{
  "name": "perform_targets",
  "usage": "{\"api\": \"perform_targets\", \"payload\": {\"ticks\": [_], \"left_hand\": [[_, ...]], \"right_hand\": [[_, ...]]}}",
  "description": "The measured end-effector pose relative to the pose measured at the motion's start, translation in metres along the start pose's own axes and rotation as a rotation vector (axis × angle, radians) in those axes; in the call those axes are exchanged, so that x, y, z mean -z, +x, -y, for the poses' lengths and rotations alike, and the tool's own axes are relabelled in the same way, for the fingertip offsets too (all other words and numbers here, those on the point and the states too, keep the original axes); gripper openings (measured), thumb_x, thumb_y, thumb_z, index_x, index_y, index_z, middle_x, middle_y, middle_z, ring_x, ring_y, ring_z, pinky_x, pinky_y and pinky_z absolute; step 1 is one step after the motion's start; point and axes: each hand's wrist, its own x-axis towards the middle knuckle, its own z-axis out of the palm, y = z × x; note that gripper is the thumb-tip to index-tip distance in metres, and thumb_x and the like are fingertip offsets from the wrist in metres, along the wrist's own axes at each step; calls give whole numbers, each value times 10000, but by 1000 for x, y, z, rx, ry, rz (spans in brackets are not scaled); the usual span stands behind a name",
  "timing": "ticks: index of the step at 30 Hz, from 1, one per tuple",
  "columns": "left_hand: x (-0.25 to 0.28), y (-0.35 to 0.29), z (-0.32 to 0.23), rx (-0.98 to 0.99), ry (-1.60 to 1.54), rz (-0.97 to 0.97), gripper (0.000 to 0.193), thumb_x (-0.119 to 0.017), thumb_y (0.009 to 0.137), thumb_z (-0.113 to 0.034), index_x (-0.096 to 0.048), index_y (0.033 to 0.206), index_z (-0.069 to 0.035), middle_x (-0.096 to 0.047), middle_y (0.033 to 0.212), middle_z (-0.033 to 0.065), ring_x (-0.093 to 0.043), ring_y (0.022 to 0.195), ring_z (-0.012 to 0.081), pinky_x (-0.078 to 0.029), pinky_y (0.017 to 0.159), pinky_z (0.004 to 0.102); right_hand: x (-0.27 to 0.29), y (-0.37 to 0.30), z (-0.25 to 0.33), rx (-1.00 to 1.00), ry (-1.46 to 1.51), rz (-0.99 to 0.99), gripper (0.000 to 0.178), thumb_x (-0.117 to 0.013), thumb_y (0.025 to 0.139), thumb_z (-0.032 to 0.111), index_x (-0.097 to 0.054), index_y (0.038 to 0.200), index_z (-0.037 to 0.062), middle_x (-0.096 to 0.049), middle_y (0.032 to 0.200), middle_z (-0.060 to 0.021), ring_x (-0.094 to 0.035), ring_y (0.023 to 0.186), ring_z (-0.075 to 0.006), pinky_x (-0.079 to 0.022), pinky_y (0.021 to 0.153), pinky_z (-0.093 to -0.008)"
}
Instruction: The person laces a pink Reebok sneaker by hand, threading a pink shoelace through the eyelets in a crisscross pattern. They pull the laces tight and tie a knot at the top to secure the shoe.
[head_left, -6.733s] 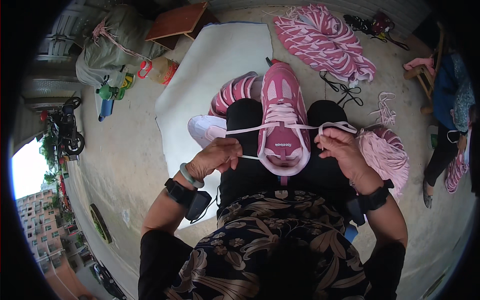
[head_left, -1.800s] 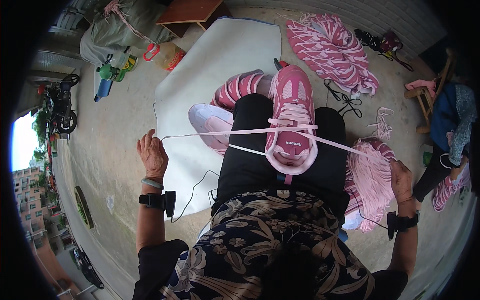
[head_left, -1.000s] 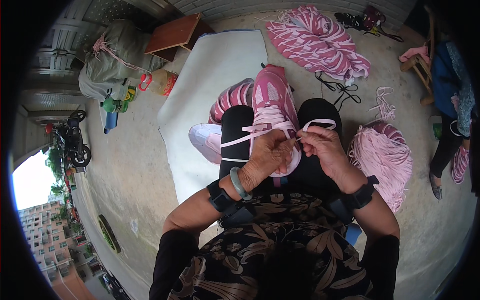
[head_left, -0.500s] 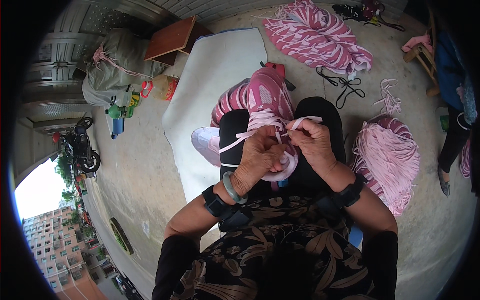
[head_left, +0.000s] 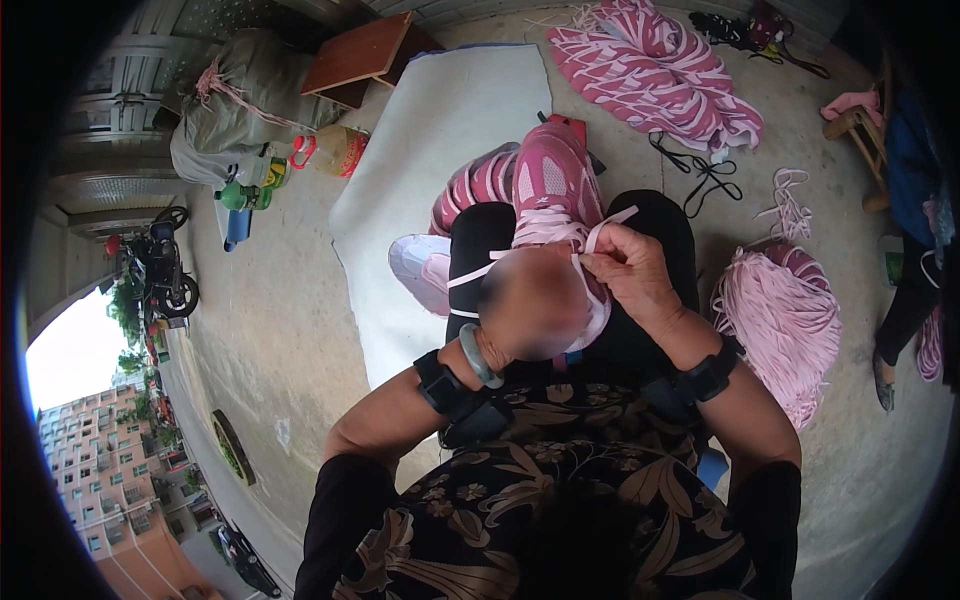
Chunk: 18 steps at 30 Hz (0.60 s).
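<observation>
A pink shoe upper (head_left: 552, 180) lies lengthwise between my knees, its toe pointing away from me. White-pink laces cross its middle. My right hand (head_left: 640, 275) is closed at the shoe's right side, thumb and forefinger pinching a pale pink shoelace (head_left: 614, 222) whose loose end sticks up above the knuckles. My left hand (head_left: 535, 305) covers the shoe's opening; a blurred patch hides its fingers. Another loose lace end (head_left: 467, 273) stretches over my left thigh. Just left of the shoe sits a row of stacked pink striped uppers (head_left: 468, 192).
A white sheet (head_left: 400, 170) covers the ground ahead. To the right lie a thick bundle of pink laces (head_left: 775, 320) and black cords (head_left: 705, 170); a large heap of pink uppers (head_left: 650, 75) is beyond. Bottles (head_left: 335, 150) stand at left. Another person's leg (head_left: 905, 300) shows far right.
My left hand has shifted slightly and its fingers are now blurred out. The right hand stays pinched on the lace near the eyelets. The whole view has swung a little.
</observation>
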Motion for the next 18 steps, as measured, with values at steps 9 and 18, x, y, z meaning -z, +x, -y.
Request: {"api": "perform_targets", "payload": {"ticks": [9,18], "left_hand": [[-7,-6,-2,9,170,-8,126,-462,865,-51,-588,875,-44,-537,618,-10,-451,398,35,-377,363,165],[119,-88,35,229,401,-36,82,-557,792,-5,-629,782,-43,-530,555,-10,-471,453,36,-351,375,169]], "right_hand": [[0,-20,8,-274,537,-94,69,-596,819,75,-619,883,86,-591,806,58,-491,738,-12,-379,649,-204],[-5,-23,-2,-304,552,-324,57,-619,809,136,-625,859,108,-597,762,55,-513,676,-22,-349,589,-174]]}}
